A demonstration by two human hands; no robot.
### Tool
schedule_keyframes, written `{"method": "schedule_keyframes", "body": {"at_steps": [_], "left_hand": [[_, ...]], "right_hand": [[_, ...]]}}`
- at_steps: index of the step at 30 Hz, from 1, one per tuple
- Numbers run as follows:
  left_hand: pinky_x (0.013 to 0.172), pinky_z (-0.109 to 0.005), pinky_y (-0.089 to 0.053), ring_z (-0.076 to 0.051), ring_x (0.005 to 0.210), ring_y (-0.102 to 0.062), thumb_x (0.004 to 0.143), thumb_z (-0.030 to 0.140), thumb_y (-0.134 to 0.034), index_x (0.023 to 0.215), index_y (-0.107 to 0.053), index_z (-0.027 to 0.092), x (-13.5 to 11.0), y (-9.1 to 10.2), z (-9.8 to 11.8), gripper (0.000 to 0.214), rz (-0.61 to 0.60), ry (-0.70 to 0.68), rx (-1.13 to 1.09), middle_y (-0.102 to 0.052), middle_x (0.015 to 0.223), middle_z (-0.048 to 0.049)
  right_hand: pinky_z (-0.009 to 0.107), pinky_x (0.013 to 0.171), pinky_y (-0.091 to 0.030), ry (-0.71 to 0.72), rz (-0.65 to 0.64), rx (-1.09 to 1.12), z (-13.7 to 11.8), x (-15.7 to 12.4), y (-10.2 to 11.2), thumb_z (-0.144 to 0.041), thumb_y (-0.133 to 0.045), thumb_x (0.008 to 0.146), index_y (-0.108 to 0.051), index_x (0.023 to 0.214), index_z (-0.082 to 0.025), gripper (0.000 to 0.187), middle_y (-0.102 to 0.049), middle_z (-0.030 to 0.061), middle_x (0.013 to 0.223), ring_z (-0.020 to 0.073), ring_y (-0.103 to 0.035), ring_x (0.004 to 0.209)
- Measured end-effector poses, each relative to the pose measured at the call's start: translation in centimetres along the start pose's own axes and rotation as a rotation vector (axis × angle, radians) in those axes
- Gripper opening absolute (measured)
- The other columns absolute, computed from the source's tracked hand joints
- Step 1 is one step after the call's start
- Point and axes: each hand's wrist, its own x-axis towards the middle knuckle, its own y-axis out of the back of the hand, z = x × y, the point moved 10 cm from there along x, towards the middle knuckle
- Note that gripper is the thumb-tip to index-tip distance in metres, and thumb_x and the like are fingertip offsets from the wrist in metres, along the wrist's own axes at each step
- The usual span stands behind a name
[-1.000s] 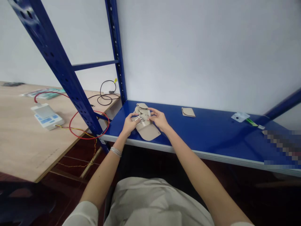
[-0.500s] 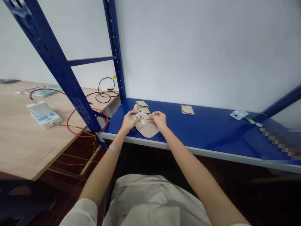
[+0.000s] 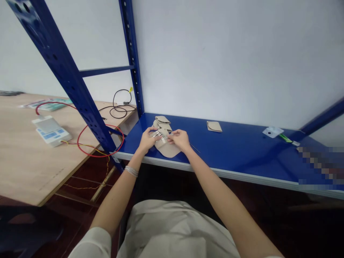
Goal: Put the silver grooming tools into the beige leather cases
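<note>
Small silvery metal pieces, pinched between closed left grip and closed right grip, just above a beige flap pouch. Pouch lying flat on a blue steel shelf, apparently freeing both grips for fine work. Second folded pouch alongside.

A pouch lies on the shelf, left of perhaps a patch.

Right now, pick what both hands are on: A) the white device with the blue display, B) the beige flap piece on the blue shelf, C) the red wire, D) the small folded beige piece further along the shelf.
B: the left hand and right hand are both over the beige flap piece on the blue shelf.
</note>
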Motion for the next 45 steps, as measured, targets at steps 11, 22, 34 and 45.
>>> {"method": "schedule_keyframes", "body": {"at_steps": [11, 22, 34, 45], "left_hand": [[0.069, -0.030, -0.049, -0.018, 0.073, -0.063, 0.052, 0.031, -0.084, 0.102, -0.060, 0.017, 0.1, 0.0, -0.3, 0.057, -0.012, 0.008, 0.004, -0.069, 0.086, -0.0049], [0.069, -0.031, -0.050, -0.019, 0.074, -0.064, 0.053, 0.028, -0.084, 0.100, -0.062, 0.016, 0.1, 0.1, -0.5, 0.054, 0.018, 0.017, 0.017, -0.069, 0.090, -0.0073], [0.068, -0.031, -0.051, -0.019, 0.075, -0.064, 0.054, 0.028, -0.084, 0.101, -0.061, 0.016, 0.2, 0.1, -0.5, 0.054, -0.001, 0.015, 0.024, -0.068, 0.089, -0.0073], [0.070, -0.031, -0.052, -0.020, 0.076, -0.065, 0.050, 0.019, -0.083, 0.109, -0.058, 0.017, 0.3, 0.0, -0.3, 0.064, -0.045, -0.031, 0.004, -0.068, 0.087, -0.0044]], "right_hand": [[0.026, 0.061, -0.053, 0.252, -0.029, -0.361, -3.0, -1.3, -0.9, -0.028, -0.071, 0.072, -0.076, 0.082, -0.018, 0.015, -0.071, 0.0023, 0.063, 0.0161, -0.065, 0.056], [0.031, 0.073, -0.050, 0.157, 0.217, -0.879, -3.3, -3.7, 10.4, -0.031, -0.074, 0.071, -0.073, 0.077, -0.020, 0.012, -0.073, 0.0085, 0.080, 0.0224, -0.068, 0.077], [0.031, 0.078, -0.049, 0.187, 0.152, -0.703, -3.8, -3.2, 7.3, -0.012, -0.058, 0.079, -0.069, 0.088, -0.018, 0.015, -0.072, 0.0071, 0.081, 0.0207, -0.067, 0.080], [0.022, 0.053, -0.054, 0.018, 0.148, 0.142, -1.2, 0.4, 1.1, -0.009, -0.064, 0.072, -0.059, 0.075, -0.018, 0.011, -0.064, -0.0015, 0.058, 0.0125, -0.063, 0.056]]}}
